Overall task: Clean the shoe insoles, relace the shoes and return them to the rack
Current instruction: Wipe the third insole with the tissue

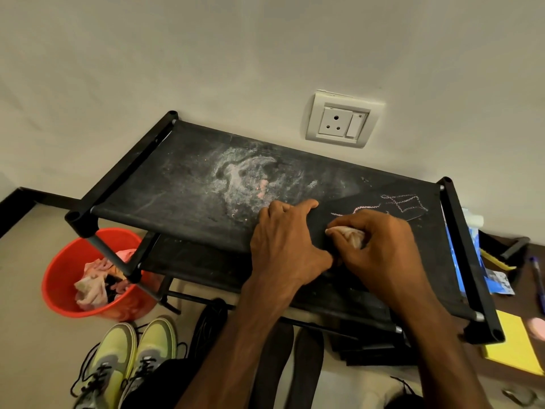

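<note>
Insole [392,206] position, head view: one dark insole lies flat on the top shelf of the black rack [182,184], toward its right end, with a pale zigzag stitch line showing near the far tip.

- Left hand [289,243]: fingers are curled over the insole's left edge, gripping it and holding it down on the shelf.
- Right hand [380,249]: clenched around a bunched pale cloth [349,236], which touches the insole just beside the left hand.
- Rack top: a pale dusty smear covers the middle of the fabric.
- Floor [35,335]: a pair of yellow-green shoes [132,355] stands side by side with loose black laces; two more dark insoles [306,367] lie next to them, partly behind the forearms.
- A red bucket [59,278] holding crumpled rags sits under the rack's left corner.
- A wall socket [342,119] is mounted above the rack.
</note>
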